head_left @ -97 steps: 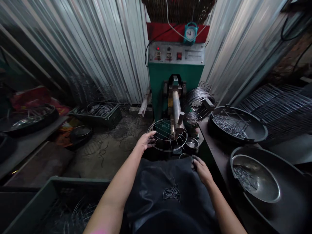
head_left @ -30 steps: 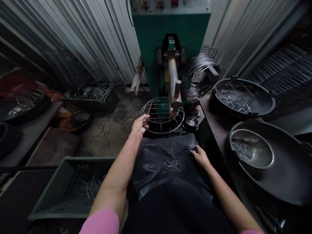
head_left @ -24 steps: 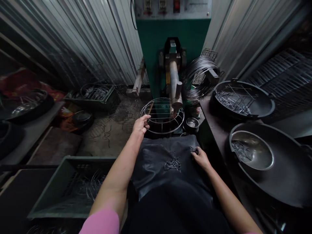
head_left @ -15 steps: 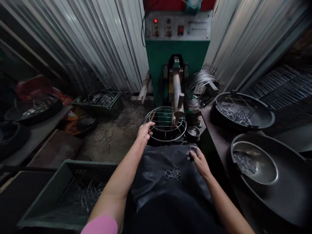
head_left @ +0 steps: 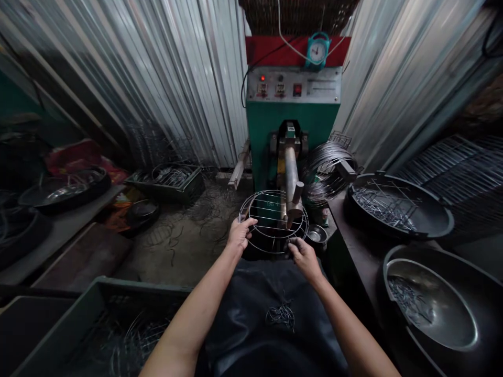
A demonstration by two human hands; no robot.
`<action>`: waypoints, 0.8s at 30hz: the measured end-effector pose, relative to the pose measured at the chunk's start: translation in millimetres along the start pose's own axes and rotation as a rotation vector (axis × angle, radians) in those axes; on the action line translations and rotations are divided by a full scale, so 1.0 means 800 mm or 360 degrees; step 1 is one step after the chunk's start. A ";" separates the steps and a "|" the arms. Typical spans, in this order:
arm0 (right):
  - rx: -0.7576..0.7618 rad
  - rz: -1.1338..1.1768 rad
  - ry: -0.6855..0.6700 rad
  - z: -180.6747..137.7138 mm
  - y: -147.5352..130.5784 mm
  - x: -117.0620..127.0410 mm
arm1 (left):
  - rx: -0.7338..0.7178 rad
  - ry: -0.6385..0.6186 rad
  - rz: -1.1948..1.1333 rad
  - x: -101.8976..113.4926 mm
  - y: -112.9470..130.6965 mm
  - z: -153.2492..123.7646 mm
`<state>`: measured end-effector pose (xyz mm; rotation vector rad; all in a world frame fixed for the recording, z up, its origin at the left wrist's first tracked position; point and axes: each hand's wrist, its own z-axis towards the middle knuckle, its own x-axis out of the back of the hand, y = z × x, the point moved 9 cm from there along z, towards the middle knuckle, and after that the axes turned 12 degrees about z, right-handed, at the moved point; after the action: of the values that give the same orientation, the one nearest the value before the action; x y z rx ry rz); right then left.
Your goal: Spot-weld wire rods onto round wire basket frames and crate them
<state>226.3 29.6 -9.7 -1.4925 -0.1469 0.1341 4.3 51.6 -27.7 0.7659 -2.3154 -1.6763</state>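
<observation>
My left hand (head_left: pixel 239 235) is closed on the left rim of a round wire rack (head_left: pixel 271 236), made of two rings with straight cross wires. The rack lies level under the thick metal arm (head_left: pixel 291 170) of a green machine, whose pointed lower tip is at its right part. At the rack's near right edge, my right hand (head_left: pixel 304 257) pinches a short thin wire piece, mostly hidden by the fingers. Over my lap, a dark apron (head_left: pixel 251 303) carries a small heap of bent wire pieces (head_left: pixel 281 315).
A control panel (head_left: pixel 293 85) with a lit red lamp tops the machine. Beside it hangs a wire coil (head_left: pixel 326 170). On the right bench stand a black pan (head_left: pixel 436 222) and a metal bowl (head_left: pixel 451 319) with wire pieces. A green crate (head_left: pixel 100 285) sits at the left.
My right hand has moved from above the apron forward to the rack's near edge. My left hand still holds the rack. The camera view has tilted upward.
</observation>
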 end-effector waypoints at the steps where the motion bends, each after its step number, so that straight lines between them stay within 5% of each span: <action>1: -0.0003 0.0025 -0.0004 0.000 -0.001 -0.001 | 0.0001 0.0000 0.0003 -0.001 0.000 0.000; 24: -0.0010 0.0054 0.0010 0.015 -0.011 0.000 | 0.0120 0.0020 -0.0018 -0.008 -0.005 0.013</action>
<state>224.4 40.7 0.1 -1.5017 -0.1169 0.1567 6.3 62.6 -33.9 0.8028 -2.3820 -1.5921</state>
